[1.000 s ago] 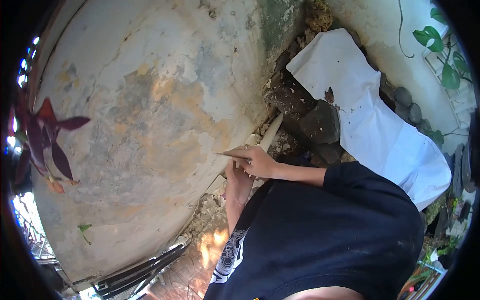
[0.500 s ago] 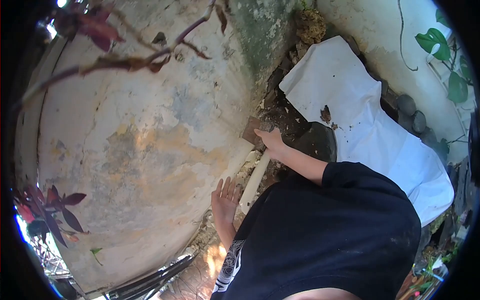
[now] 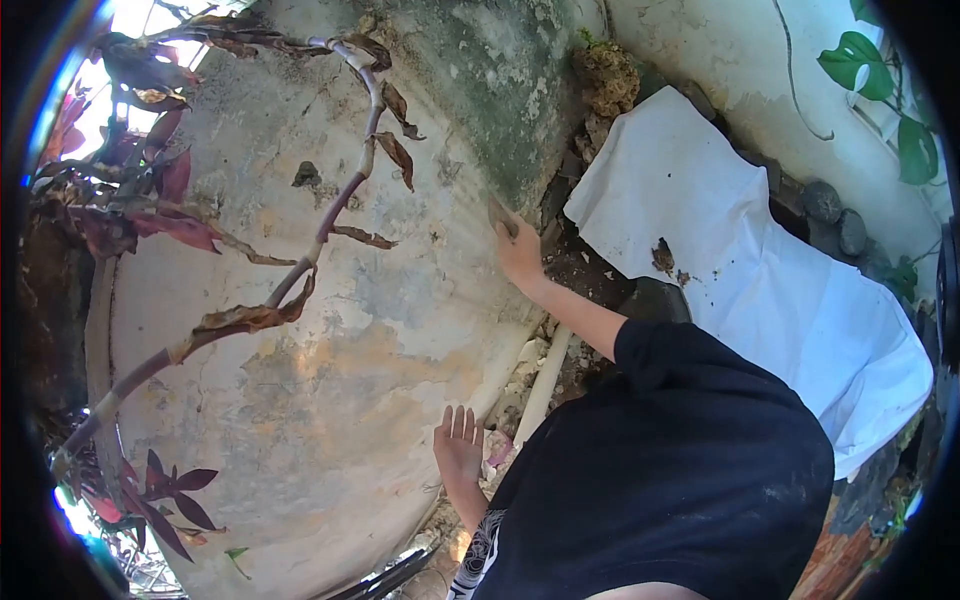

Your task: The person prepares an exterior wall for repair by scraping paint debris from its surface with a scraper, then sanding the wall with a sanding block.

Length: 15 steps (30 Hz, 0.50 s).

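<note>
My right hand (image 3: 519, 256) is closed around a flat, brownish rectangular piece (image 3: 503, 217) and holds it against the old wall (image 3: 370, 290). The piece shows nearly edge-on, and I cannot make out its exact kind. Lower down, my left hand (image 3: 460, 452) is held up near the foot of the same wall, fingers stretched out and holding nothing. Whether its palm touches the wall is not clear. Between the two hands, a pale pipe (image 3: 545, 385) runs along the wall's base.
A white sheet (image 3: 700, 200) with bits of debris covers the ground on the right. Dark round stones (image 3: 822, 202) line its far edge. A bare stem (image 3: 320, 225) with withered leaves crosses in front of the wall. A clump of crumbly brown material (image 3: 607, 78) sits in the corner.
My right hand has moved up along the wall with the brownish piece, which has turned from face-on to nearly edge-on. My left hand stays open. The view has shifted, showing more of the stem.
</note>
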{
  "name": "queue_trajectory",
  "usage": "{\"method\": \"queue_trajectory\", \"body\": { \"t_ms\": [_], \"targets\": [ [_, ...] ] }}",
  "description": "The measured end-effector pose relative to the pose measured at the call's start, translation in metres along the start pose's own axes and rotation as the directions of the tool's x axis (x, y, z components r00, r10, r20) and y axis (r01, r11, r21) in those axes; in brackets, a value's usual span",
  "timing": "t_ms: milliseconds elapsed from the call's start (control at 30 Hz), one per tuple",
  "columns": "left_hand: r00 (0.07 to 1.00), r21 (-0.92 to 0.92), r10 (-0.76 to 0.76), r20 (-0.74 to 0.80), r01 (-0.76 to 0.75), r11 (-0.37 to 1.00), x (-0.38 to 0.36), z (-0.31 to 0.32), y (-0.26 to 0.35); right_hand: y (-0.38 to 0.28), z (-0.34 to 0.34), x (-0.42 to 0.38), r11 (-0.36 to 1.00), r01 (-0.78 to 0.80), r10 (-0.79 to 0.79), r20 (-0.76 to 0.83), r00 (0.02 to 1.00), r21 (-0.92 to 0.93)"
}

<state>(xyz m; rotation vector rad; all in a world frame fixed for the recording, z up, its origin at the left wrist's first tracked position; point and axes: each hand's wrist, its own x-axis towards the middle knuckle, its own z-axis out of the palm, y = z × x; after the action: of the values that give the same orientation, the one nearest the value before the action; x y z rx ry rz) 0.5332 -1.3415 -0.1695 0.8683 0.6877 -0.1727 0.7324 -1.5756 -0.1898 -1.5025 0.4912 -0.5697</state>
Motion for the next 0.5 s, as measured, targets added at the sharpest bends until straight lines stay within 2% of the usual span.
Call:
{"method": "queue_trajectory", "body": {
  "t_ms": [100,167,267,300,367,400,467,500],
  "targets": [
    [1.0,-0.038,-0.016,-0.011,0.015,0.999,0.002,0.009,-0.001,-0.028,0.026,-0.004,1.0,-0.023,0.022,0.028,0.999,0.018],
    [1.0,-0.046,-0.023,-0.012,0.023,0.999,0.006,0.016,-0.003,-0.02,0.063,-0.003,0.975,0.178,-0.165,-0.102,0.981,0.132],
    [0.999,-0.059,-0.036,-0.015,0.035,0.998,0.003,0.018,-0.006,-0.045,0.096,0.001,0.972,0.205,-0.189,-0.132,0.973,0.116],
    [0.999,-0.066,-0.036,-0.003,0.035,0.997,0.001,0.018,-0.007,-0.046,0.105,0.006,0.973,0.197,-0.182,-0.129,0.975,0.121],
    [0.999,-0.084,-0.032,0.012,0.032,0.996,-0.001,0.016,-0.008,-0.048,0.119,0.02,0.982,0.173,-0.145,-0.288,0.946,0.072],
    [1.0,-0.082,-0.029,0.007,0.029,0.996,-0.003,0.013,-0.009,-0.055,0.117,0.025,0.983,0.169,-0.14,-0.286,0.948,0.076],
    [0.999,-0.098,-0.038,-0.025,0.036,0.995,-0.005,0.008,-0.011,-0.062,0.112,0.034,0.998,-0.031,0.043,-0.239,0.97,0.054],
    [0.998,-0.117,-0.046,-0.04,0.041,0.992,-0.006,0.006,-0.012,-0.061,0.113,0.033,0.998,-0.035,0.047,-0.235,0.971,0.054]
  ]
}}
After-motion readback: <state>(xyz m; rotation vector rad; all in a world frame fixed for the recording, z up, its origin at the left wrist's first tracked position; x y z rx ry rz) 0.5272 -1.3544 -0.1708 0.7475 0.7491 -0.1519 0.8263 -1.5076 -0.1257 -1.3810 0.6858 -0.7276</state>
